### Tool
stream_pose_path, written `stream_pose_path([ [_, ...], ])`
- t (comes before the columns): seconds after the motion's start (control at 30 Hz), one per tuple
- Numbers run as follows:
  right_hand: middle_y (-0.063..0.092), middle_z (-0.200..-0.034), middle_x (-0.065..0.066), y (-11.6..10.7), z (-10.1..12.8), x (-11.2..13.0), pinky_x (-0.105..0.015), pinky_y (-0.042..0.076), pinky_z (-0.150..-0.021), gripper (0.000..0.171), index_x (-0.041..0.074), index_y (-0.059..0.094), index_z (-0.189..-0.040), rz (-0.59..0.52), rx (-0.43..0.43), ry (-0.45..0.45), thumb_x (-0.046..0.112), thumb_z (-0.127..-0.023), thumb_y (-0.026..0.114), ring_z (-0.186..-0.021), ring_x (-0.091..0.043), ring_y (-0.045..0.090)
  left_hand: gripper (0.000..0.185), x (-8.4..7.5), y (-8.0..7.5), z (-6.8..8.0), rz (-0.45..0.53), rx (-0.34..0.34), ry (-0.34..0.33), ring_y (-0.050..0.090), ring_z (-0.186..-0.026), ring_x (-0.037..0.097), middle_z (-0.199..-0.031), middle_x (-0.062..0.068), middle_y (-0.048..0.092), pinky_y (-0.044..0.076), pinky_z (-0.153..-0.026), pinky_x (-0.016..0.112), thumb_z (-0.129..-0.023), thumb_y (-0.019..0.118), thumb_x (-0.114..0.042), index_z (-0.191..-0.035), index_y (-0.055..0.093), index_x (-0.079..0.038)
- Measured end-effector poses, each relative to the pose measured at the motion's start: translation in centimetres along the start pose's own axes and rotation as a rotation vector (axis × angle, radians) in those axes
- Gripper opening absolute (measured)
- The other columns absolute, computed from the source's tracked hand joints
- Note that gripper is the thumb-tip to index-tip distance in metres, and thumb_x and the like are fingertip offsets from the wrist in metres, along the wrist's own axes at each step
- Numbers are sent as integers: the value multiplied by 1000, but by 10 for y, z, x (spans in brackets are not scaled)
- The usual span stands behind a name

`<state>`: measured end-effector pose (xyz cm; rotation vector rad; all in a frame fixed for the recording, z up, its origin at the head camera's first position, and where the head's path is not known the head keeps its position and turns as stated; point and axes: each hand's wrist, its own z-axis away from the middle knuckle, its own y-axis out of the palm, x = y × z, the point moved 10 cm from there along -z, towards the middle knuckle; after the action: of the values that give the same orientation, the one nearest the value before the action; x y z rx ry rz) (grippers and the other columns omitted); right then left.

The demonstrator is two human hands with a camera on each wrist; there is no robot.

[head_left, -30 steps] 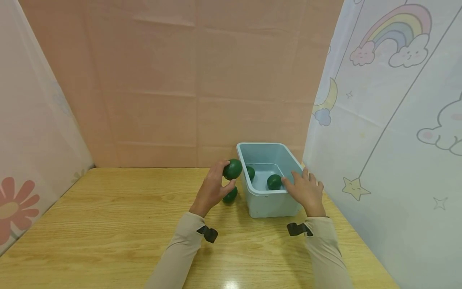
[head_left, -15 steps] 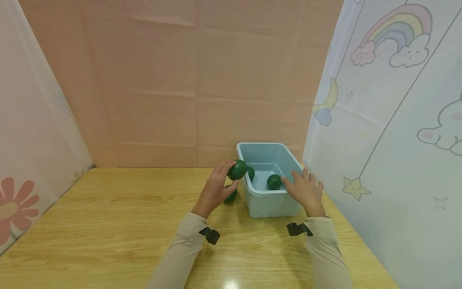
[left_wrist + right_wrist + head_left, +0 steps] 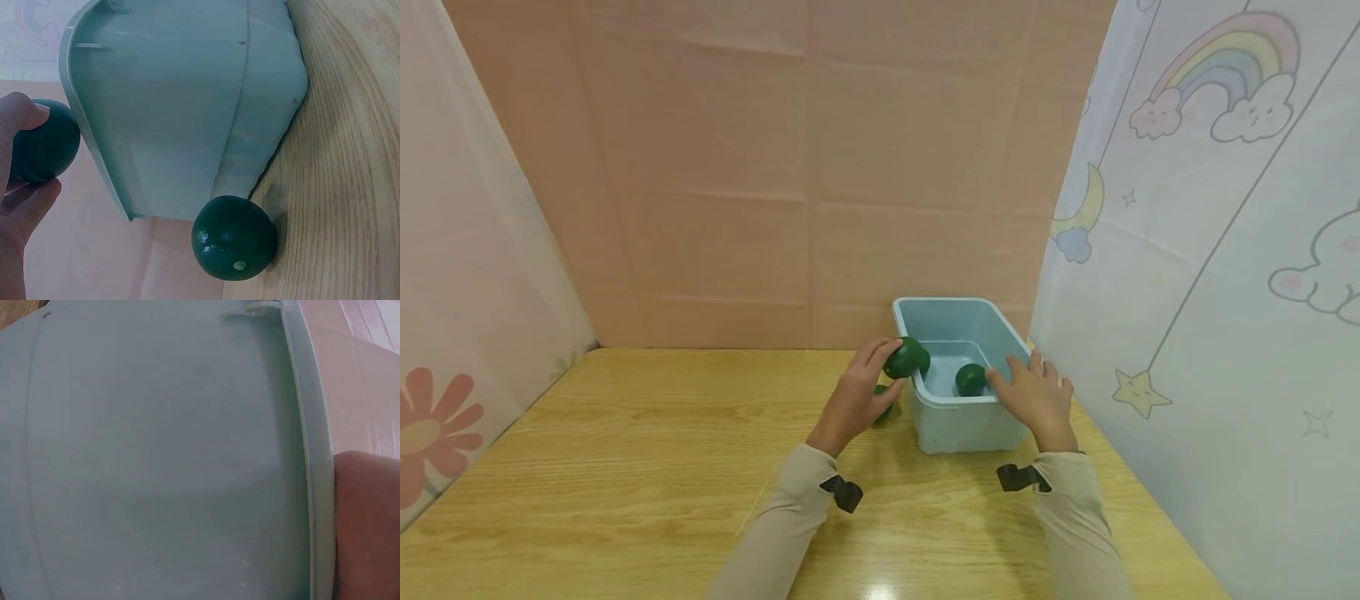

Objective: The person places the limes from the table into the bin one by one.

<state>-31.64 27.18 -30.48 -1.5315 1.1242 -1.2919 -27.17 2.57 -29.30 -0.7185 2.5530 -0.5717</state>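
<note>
My left hand (image 3: 887, 367) grips a dark green ball (image 3: 906, 357) right over the left rim of a light blue plastic bin (image 3: 964, 427). The left wrist view shows the same ball (image 3: 45, 150) between thumb and fingers beside the bin wall (image 3: 181, 106). One green ball (image 3: 971, 379) lies inside the bin, and another peeks out behind the held one. A further green ball (image 3: 233, 237) sits on the table against the bin's left side, mostly hidden by my hand in the head view. My right hand (image 3: 1028, 382) rests with straight fingers on the bin's near right rim (image 3: 315, 487).
The wooden table (image 3: 625, 467) stretches wide to the left and front. A pink backdrop (image 3: 805, 183) stands just behind the bin, and a patterned white curtain (image 3: 1187, 292) hangs close along its right side.
My left hand has carried the green ball rightward, from beside the bin to over its left rim. The right hand and the bin have stayed put.
</note>
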Motion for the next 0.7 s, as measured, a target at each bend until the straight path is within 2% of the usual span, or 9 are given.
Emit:
stream_pose_path([
  [0.17, 10, -156, -40, 0, 0, 1, -78, 13, -103, 71, 0, 37, -152, -3, 2, 2, 52, -104, 39, -140, -59, 15, 59, 1, 0, 1, -11, -14, 8, 59, -119, 29, -133, 17, 55, 52, -97, 37, -89, 77, -10, -139, 49, 0],
  [0.3, 11, -156, -40, -1, 1, 1, -78, 13, -103, 70, 0, 37, -152, -4, -7, 0, 51, -104, 39, -140, -60, 15, 60, 3, 2, 1, 18, -12, -22, 61, -117, 31, -133, 20, 55, 53, -95, 35, -89, 76, -9, -137, 43, 5],
  [0.53, 12, -156, -39, 0, 0, 0, -78, 12, -104, 71, 0, 37, -151, 5, -6, 3, 52, -104, 38, -140, -59, 14, 46, 7, 6, 1, 33, -2, -82, 65, -114, 29, -137, 22, 55, 54, -91, 30, -90, 76, -13, -120, 46, 2],
  [0.63, 12, -156, -39, 0, -1, 0, -78, 13, -104, 71, 0, 38, -151, 5, -8, 2, 53, -104, 38, -140, -59, 15, 48, 8, 7, 1, 24, 3, -94, 68, -109, 27, -122, 16, 62, 56, -88, 29, -90, 76, -15, -124, 47, 2],
  [0.7, 12, -156, -39, 0, -1, -1, -78, 13, -104, 71, 0, 38, -151, 5, -10, 0, 53, -104, 38, -140, -59, 15, 54, 7, 8, 1, 25, 6, -100, 69, -106, 26, -109, 12, 61, 56, -86, 30, -91, 76, -16, -132, 46, 2],
])
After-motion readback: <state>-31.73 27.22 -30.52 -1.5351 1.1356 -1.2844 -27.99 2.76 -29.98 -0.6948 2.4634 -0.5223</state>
